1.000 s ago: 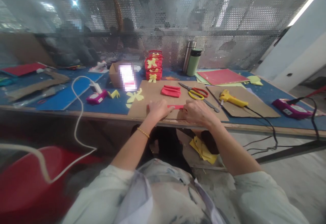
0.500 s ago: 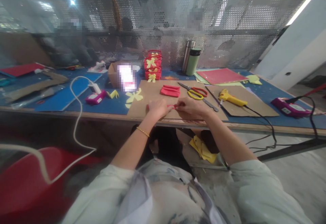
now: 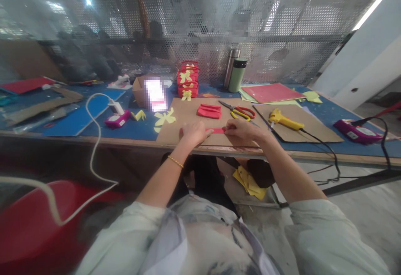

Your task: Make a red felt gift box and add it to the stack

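As right fingers (image 3: 231,127) pinch a red strip (image 3: 217,131), scissors (image 3: 233,109) lie beyond.

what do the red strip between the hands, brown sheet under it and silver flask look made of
Red strip: matte, possibly paper or felt; no shine, but too little shows to settle it.
Brown sheet: probably cardboard, dull; flat and plain brown.
Silver flask: likely metal, glossy; bright reflections.

Between your fingers (image 3: 233,125), plain red strip (image 3: 218,131) over brown cardboard (image 3: 188,110); beyond them, red folded piece (image 3: 209,112) and, farther, red stack (image 3: 191,91) with pale-yellow bows (image 3: 187,95). To their right, scissors (image 3: 238,110) with one yellow and one red-orange handle, and yellow glue gun (image 3: 288,121). To their left, pale-yellow cutout (image 3: 165,117) against blue tabletop (image 3: 145,132).
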Tool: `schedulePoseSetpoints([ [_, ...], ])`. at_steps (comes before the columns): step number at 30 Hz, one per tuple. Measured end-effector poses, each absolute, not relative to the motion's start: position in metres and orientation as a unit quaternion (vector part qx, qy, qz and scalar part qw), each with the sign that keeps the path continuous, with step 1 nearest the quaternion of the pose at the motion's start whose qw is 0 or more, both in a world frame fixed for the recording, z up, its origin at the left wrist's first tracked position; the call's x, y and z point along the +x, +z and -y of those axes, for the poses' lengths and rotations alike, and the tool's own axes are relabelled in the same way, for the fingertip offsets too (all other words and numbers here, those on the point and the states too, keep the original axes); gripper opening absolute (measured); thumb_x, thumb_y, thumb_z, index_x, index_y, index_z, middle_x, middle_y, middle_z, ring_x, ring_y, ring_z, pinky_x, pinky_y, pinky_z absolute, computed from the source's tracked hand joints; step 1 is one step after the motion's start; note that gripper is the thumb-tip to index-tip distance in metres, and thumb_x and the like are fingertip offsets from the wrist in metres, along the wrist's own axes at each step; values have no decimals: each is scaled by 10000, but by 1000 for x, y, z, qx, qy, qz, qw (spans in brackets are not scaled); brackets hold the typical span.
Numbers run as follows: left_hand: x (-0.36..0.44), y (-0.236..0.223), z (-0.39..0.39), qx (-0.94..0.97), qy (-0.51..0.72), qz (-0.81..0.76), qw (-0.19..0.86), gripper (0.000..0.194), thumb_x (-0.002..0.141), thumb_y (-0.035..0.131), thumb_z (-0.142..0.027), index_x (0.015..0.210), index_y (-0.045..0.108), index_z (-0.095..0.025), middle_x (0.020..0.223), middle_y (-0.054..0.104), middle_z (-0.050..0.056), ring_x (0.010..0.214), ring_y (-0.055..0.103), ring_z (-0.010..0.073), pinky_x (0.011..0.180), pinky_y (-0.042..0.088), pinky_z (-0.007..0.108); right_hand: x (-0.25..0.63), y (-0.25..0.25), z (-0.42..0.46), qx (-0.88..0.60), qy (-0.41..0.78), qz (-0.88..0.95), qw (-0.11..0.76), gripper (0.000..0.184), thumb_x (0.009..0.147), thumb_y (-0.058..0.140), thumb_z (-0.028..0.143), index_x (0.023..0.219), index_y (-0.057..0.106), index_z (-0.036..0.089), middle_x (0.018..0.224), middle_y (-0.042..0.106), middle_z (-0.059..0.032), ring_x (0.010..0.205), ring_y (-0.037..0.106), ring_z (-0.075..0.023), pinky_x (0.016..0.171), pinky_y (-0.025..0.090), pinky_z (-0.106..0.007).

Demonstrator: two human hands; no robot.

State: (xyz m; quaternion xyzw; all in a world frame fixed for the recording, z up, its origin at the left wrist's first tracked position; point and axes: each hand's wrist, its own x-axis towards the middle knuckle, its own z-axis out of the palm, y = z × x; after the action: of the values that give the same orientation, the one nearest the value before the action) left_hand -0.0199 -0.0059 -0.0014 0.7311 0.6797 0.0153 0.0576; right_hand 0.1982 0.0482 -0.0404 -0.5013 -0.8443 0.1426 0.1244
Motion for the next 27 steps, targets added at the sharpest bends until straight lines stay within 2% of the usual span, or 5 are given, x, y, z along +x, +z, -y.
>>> schedulePoseSetpoints([
  [9,-20,-2,6,734,15,-676,59,513,1010,541,-565,1182,764,-137,1209,766,219,1200,696,359,1030,488,461,202,-29,-43,-547,116,824,92,152,929,653,320,902,727,189,901,745,-44,792,622,-168,660,381,-249],
  [13,-21,-3,6,732,16,-679,54,548,1006,534,-605,1202,763,-147,1219,767,213,1209,691,367,1037,483,467,182,-23,-35,-535,97,827,142,187,933,612,292,892,749,171,875,743,-69,798,621,-183,674,382,-270],
  [21,-18,-3,8,731,11,-680,52,569,1029,495,-593,1239,743,-127,1236,759,227,1236,682,369,1042,487,469,158,-25,-48,-474,189,850,131,300,863,710,449,764,701,166,706,681,-16,650,563,-146,578,344,-254],
  [27,-25,-2,14,733,17,-678,57,515,1027,514,-569,1170,754,-136,1201,765,224,1226,685,363,1040,472,446,158,-25,-54,-496,272,819,92,228,862,719,365,745,654,180,595,638,19,513,550,-118,531,374,-236],
])
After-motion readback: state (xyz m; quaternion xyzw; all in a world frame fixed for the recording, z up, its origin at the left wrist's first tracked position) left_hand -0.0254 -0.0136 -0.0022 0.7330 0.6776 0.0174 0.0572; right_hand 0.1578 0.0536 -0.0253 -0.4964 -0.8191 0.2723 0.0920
